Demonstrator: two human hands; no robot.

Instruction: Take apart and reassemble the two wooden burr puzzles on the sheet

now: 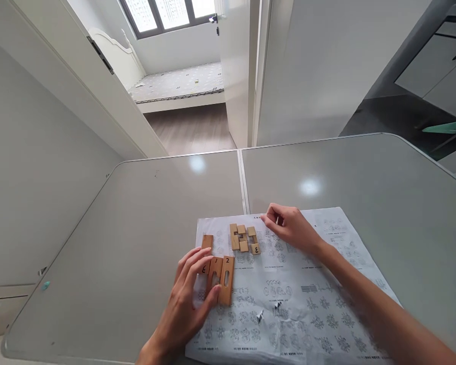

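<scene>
My left hand (192, 291) curves around a row of flat wooden puzzle pieces, its fingers on the far-left side and its thumb on the near end. The piece marked 2 (227, 280) has a long slot and lies at the right of the row. Beside it is the piece marked 1 (215, 268), partly under my hand. Another wooden piece (207, 241) sticks out beyond my fingertips. My right hand (289, 225) is closed, with fingers curled near the paper's far edge; anything inside is hidden. Between my hands lie several smaller notched wooden pieces (244, 239), one marked 3.
Under the pieces lies a large printed sheet (289, 274) with small diagrams, creased and torn with two little holes or flaps. It rests on a grey table (167, 213) with a seam (243, 182). Beyond are an open door (235, 61) and a bed (182, 83).
</scene>
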